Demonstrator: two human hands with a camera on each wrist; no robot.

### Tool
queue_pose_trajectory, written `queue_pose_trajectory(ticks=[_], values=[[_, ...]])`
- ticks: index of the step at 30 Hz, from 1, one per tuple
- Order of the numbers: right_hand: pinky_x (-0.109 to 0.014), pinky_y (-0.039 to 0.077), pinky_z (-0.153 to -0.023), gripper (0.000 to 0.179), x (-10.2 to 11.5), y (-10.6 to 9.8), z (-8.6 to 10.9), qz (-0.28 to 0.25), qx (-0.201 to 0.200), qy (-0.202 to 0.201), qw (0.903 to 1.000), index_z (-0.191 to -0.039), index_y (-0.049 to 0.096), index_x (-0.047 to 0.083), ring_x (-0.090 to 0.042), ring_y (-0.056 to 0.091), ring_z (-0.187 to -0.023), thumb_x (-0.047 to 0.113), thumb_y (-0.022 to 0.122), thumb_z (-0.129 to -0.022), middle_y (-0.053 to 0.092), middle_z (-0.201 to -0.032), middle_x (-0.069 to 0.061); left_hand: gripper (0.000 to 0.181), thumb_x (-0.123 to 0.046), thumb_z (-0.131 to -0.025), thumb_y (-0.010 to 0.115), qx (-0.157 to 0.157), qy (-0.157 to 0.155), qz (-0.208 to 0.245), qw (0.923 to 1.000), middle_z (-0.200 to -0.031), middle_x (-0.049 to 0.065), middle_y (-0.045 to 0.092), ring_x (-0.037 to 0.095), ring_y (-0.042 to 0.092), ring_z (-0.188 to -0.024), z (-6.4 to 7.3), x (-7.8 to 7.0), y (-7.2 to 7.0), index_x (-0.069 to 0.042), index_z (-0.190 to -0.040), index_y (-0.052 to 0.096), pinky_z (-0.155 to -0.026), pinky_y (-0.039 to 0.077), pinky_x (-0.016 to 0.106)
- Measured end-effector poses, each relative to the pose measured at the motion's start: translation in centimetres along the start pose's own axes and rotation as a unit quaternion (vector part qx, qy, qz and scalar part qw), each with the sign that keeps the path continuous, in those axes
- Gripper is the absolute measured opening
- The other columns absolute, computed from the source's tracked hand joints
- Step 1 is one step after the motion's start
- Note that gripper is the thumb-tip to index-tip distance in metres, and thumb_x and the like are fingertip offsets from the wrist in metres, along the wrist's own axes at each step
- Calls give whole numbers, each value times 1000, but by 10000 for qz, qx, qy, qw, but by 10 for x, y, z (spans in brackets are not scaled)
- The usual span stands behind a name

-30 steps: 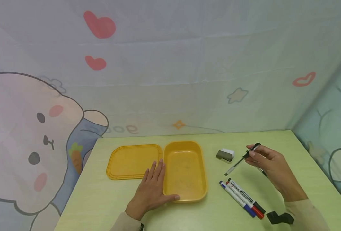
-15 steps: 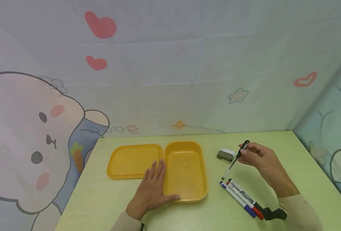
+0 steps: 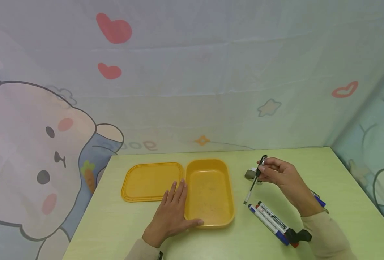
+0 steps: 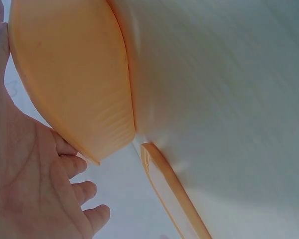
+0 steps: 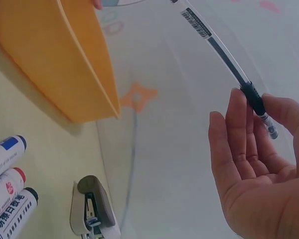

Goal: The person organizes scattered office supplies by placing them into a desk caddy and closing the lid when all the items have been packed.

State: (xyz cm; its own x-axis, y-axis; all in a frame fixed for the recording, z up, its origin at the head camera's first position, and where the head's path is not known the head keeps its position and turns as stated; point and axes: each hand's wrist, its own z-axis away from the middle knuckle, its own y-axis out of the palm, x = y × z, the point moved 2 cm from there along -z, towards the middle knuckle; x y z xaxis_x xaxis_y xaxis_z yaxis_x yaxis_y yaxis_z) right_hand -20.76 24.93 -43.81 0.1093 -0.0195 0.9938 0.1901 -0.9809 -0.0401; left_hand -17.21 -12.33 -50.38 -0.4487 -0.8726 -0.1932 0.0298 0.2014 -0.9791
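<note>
Here at the desk (image 3: 92, 227), the right hand (image 3: 284, 181) is gripping a pen (image 3: 252, 187), pinching its dark section between thumb and fingertips, and the gap is closing to just the pen's thickness! The pen is slanting, its clear barrel sloping down and leftward, lower end hanging near the tips of three markers (image 3: 274, 216), right of the yellow box (image 3: 209, 195). The wrist view is showing it raised off the desk.

Over on the other side, the left hand (image 3: 169, 218) is lying open, fingers straight along the box's left side, thumb stretching over the near rim; it's touching the box, not grasping it. The fingertips are overlapping the edge of the yellow lid (image 3: 151, 182), though whether they're touching it I can't tell.

A grey-and-white stapler (image 3: 250, 175) is sitting behind the pen, partly hidden, and something blue-ended (image 3: 320, 200) is peeking out beyond the right wrist. The markers are lying side by side, blue-capped one nearest the box.
</note>
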Motion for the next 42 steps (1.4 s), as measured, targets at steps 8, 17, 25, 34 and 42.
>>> queue_pose_trajectory(ticks=[8, 17, 25, 34, 42], values=[[-41, 60, -85, 30, -5, 11, -10, 60, 128, 168, 9998, -119, 59, -3, -22, 74, -87, 19, 66, -101, 71, -104, -1, 122, -89, -82, 46, -37, 5, 30, 10000, -170, 13, 14, 36, 9, -157, 0, 2, 1, -2, -162, 17, -122, 21, 59], [-41, 60, -85, 37, -8, 25, -18, 28, 304, 461, 9985, -121, 58, -3, -26, 76, -87, 24, 70, -98, 71, -102, -4, 123, -89, -82, 45, 18, -11, 58, 10000, -171, 12, 11, 34, 7, -157, 0, 2, 3, -3, -163, 14, -123, 19, 58], [-40, 60, -86, 39, -7, 38, -23, -56, 563, 529, 9970, -122, 56, -4, -30, 75, -91, 24, 69, -99, 69, -104, -7, 122, -88, -83, 46, -32, 45, -54, 10000, -170, 14, 12, 36, 9, -157, 0, 1, 1, -3, -163, 12, -122, 21, 59], [-42, 60, -85, 44, -7, 52, -30, 29, 798, 639, 9948, -125, 56, -8, -33, 75, -93, 24, 69, -99, 70, -112, -18, 123, -89, -82, 46, -43, 19, -9, 10000, -170, 13, 13, 36, 11, -156, -1, 2, 3, -2, -163, 16, -122, 21, 59], [-42, 61, -84, 46, -8, 63, -37, 245, 1004, 806, 9914, -128, 57, -6, -29, 75, -93, 27, 70, -98, 71, -115, -19, 123, -89, -81, 46, 3, -13, -62, 10000, -171, 12, 13, 37, 12, -156, -1, 3, 2, -2, -163, 17, -122, 21, 58]])
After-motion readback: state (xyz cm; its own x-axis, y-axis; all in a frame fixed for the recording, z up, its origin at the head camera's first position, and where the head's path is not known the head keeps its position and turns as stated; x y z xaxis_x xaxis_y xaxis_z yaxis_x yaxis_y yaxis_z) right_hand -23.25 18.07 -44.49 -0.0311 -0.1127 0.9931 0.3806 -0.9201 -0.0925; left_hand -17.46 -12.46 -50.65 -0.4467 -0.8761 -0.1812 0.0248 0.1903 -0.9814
